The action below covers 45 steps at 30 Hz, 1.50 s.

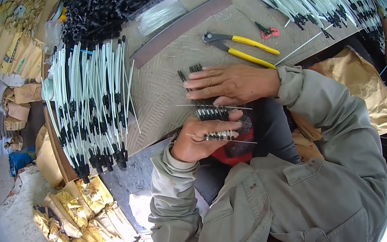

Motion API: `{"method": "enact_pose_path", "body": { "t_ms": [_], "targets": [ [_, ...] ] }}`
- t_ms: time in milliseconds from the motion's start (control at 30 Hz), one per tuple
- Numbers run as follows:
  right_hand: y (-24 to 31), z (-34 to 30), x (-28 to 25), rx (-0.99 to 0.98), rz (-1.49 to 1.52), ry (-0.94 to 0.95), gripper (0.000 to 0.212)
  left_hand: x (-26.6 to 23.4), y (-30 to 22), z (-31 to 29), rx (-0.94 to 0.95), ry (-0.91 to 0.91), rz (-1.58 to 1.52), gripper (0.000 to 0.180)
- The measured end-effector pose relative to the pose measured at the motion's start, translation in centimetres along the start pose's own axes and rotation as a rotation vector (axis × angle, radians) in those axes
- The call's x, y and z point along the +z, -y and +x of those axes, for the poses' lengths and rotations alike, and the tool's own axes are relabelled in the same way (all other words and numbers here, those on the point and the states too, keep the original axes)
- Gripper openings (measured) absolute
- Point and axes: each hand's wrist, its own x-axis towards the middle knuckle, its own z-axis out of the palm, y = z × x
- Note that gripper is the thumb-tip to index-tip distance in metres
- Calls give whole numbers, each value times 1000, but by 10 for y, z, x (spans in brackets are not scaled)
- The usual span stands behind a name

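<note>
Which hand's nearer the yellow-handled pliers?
Right. The right hand is just on the near side of the yellow-handled pliers; the left hand is farther off, to the left and closer to the person's body.

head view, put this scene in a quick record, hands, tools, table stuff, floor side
left hand: holding a bundle of black-and-white pieces
right hand: laid over dark rods beside the bundle; grip hidden
tool: yellow-handled pliers, lying open on the table
table left: white rods with black ends
table right: more such rods
table back: black parts, clear packet, brown strip
lower left: yellow-brown packets
</note>
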Motion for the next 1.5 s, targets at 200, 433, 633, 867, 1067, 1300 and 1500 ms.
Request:
{"method": "enact_pose_path", "body": {
  "t_ms": [200,433,633,867,1067,1300,1500],
  "targets": [
    [0,0,5,21,14,66,48,18,15,-19,52,-67,35,36],
    [2,0,11,67,-45,67,52,17,19,-27,103,58,171,42],
    [-1,4,12,200,184,15,49,-6,-3,-60,54,-14,394,68],
    [-5,10,-5,284,333,-37,47,-7,-14,-54,61,-340,595,95],
    [-8,18,-9,279,310,-19,55,-33,-5,-1,121,267,1278,91],
    [-70,73,-44,373,707,-20,33,-27,-4,2,94,190,1313,102],
    [-152,135,-33,501,-414,-222,17,-21,-12,6,116,107,1234,60]
  ]
}}
